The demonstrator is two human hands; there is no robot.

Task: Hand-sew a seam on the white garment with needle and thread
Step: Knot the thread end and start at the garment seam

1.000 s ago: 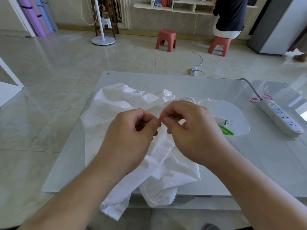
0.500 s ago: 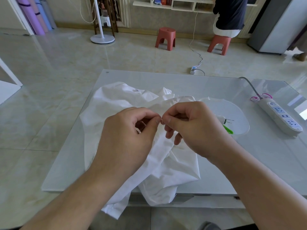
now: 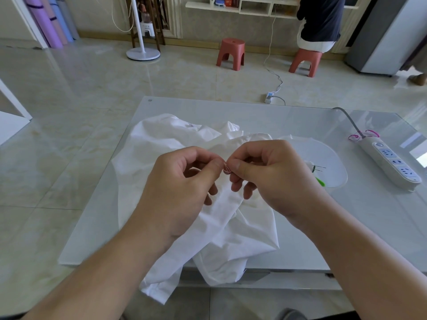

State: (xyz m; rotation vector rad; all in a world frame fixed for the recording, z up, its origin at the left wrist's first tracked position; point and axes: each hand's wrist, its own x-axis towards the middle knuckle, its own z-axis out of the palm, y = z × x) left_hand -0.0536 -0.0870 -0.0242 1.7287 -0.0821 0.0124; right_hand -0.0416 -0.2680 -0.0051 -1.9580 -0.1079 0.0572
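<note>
**Thread pinched between both hands above the white garment**

The white garment (image 3: 203, 218) lies crumpled on the glass table (image 3: 300, 250), one corner hanging over the near edge. Just above its middle I hold a short loop of pinkish thread (image 3: 227, 168) between my two hands. My left hand (image 3: 182, 188) pinches it between thumb and forefinger, the other fingers curled loosely below; my right hand (image 3: 272, 176) pinches the other side, thumb tip pressed to forefinger. Whether either pinch also holds the needle, I cannot tell: none shows.

Risks, as I judge them: the loop is small and slack, so a quick pull could tangle it or draw it into a stray knot; a loosened pinch could let the thread slip free; and the overhanging cloth could drag the work toward the floor.

Containers: a clear shallow dish (image 3: 332, 158) stands right of the garment, holding a small white item with two dark pins (image 3: 317, 167) and something green (image 3: 321, 182), mostly hidden behind my right hand. A power strip (image 3: 392, 162) lies beyond.
</note>
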